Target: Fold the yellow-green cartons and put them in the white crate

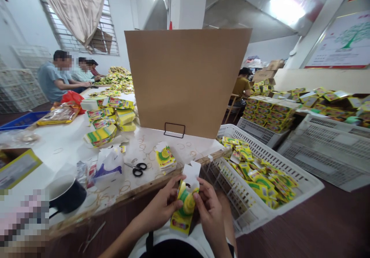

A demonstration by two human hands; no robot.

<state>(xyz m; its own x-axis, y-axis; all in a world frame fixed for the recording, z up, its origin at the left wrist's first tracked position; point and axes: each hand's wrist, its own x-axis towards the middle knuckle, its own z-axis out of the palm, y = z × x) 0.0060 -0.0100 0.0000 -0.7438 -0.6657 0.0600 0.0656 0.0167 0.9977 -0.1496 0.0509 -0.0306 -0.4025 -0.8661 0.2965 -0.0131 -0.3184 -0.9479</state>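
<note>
Both of my hands grip one small yellow-and-green carton (pixel 185 206) just in front of the table edge. My left hand (pixel 163 206) pinches its left side with the thumb on the front. My right hand (pixel 209 211) wraps the right side. The carton's white top flap (pixel 191 173) stands open. A short stack of the same cartons (pixel 165 157) lies on the table just beyond it.
A brown cardboard sheet (pixel 187 80) stands upright on the white table (pixel 66 138). Scissors (pixel 138 168), rubber bands, a dark mug (pixel 66 194) and piled packets (pixel 106 119) lie left. A white crate (pixel 289 165) of cartons sits right. Other people sit at the far left.
</note>
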